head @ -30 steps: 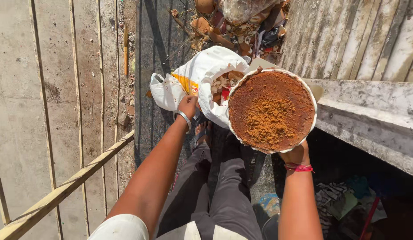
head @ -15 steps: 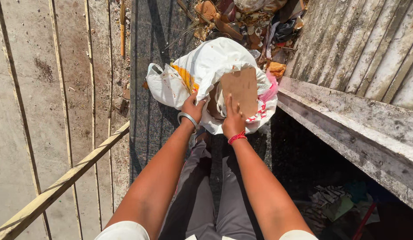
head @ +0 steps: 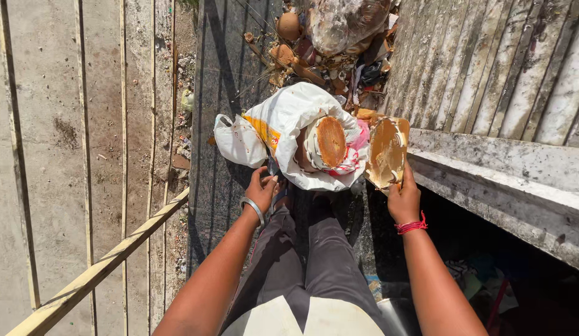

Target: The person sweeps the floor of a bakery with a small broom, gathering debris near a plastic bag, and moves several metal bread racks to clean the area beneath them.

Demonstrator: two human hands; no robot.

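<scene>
A white plastic bag lies open-mouthed on the dark stone slab just ahead of the person's knees. Inside its mouth sits a round cake of orange-brown residue, edged by white wrapping, with a bit of pink and red printed plastic beside it. An orange stripe runs across the bag's left flank, and a knotted white lobe bulges out further left.

The left hand, wearing a metal bangle, is closed on the bag's near lower edge, gripping the plastic. The right hand, with a red thread at its wrist, grips the lower rim of a round bowl, which is tipped on edge just right of the bag, its inside coated in orange-brown smear and facing the bag.

Beyond the bag lies a heap of rubbish: a clear sack, brown husks, dark scraps and paper. Right of the bag runs a concrete ledge below a corrugated sheet. Left of the bag, past the slab, is bare concrete ground crossed by a pale wooden rail.
</scene>
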